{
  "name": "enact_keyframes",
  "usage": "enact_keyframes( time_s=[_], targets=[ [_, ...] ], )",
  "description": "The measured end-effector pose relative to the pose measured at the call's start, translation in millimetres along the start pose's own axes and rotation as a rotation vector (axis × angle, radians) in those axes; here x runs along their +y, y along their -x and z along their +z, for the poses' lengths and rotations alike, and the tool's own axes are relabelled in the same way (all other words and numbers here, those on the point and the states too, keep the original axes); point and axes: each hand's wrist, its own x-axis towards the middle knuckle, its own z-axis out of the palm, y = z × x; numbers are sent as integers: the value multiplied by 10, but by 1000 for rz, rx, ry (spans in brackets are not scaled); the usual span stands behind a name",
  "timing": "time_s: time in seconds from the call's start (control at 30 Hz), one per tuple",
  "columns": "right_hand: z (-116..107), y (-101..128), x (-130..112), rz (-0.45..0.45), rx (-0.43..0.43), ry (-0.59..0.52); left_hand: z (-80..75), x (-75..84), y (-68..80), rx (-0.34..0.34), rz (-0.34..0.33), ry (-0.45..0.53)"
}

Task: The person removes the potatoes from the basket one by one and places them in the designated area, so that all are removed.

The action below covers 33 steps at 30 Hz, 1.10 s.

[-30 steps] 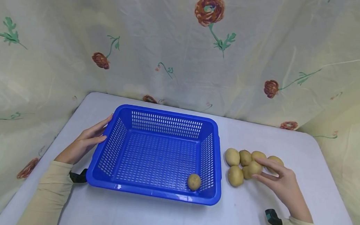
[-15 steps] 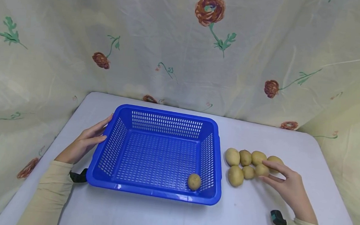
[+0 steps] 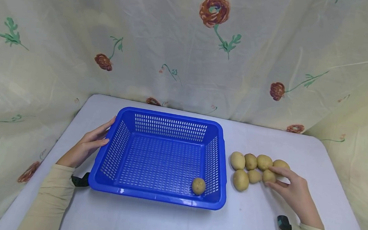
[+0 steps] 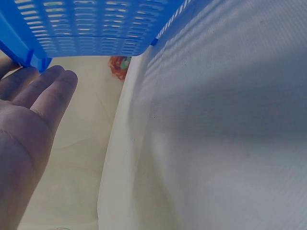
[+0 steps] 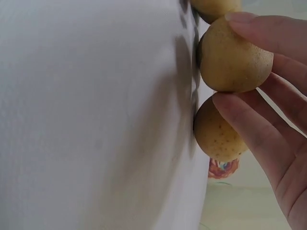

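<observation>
In the head view a blue plastic basket [image 3: 159, 163] with slotted walls stands on the table, one potato [image 3: 198, 186] inside at its near right corner. My left hand [image 3: 87, 144] touches the basket's left rim from outside; the left wrist view has its fingers [image 4: 55, 93] fairly straight beneath the rim. Right of the basket, my right hand [image 3: 292, 188] pinches a potato [image 3: 268, 176] between thumb and fingertips. That potato [image 5: 235, 60] sits at the right end of the near row, beside another potato [image 3: 255, 176]. A larger potato [image 3: 240, 180] lies at that row's left end.
Behind the near row are a pale potato [image 3: 237, 161], a darker one [image 3: 250, 161], and two more potatoes [image 3: 264, 162] to the right, the farthest [image 3: 281, 164] partly covered by my hand. A flowered curtain [image 3: 182, 50] hangs behind the white table [image 3: 163, 222].
My right hand has moved right and slightly toward me, bringing the pinched potato from over the near row down to its right end. The left hand and basket have stayed still.
</observation>
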Motion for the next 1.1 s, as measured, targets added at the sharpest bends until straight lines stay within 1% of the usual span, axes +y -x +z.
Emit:
enact_keyframes(
  time_s=[0.23, 0.4, 0.5, 0.63, 0.77, 0.93, 1.1],
  targets=[
    [9, -7, 5, -8, -3, 51, -6, -7, 2, -1, 0, -6],
    [31, -18, -24, -7, -9, 108, -17, -22, 1, -1, -2, -10],
    [46, -19, -52, 13, -16, 155, -9, -14, 0, 3, -6, -11],
    [60, -15, -109, 63, -45, 196, -3, 1, 2, 7, -12, -8],
    [74, -15, -134, 75, -46, 211, -6, -1, 2, 5, -9, -3],
    [80, -11, -134, 51, -18, 222, -7, -5, 1, 2, -6, 2],
    [78, -12, -133, 39, -13, 227, -5, -6, 4, 2, -10, -1]
  ],
)
